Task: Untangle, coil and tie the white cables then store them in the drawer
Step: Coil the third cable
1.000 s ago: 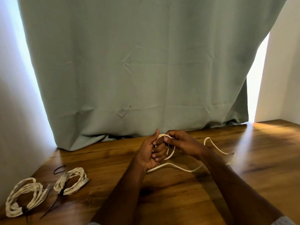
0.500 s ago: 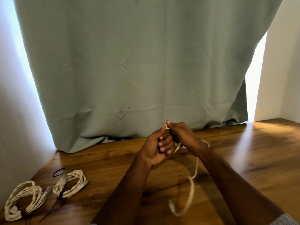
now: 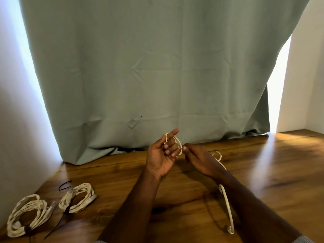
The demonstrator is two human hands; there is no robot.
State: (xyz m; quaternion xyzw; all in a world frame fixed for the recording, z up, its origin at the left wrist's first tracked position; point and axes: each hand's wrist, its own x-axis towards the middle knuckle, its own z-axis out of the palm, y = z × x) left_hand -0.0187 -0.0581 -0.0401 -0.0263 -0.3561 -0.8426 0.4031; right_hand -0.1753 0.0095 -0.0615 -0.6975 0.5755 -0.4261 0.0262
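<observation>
looped round the left hand's (image 3: 162,155) raised forefinger and curled fingers, the white cable (image 3: 227,204) is pinched by the right hand (image 3: 199,159) just beside it; its loose end hangs over the wooden table (image 3: 263,172). two tied coils (image 3: 78,197) lie near left.

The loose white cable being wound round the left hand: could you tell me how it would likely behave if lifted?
The loose white cable is probably floppy: it droops from the right hand in slack curves. It likely holds loops only while the left hand grips it; the two coiled white cable bundles carry black ties.
</observation>
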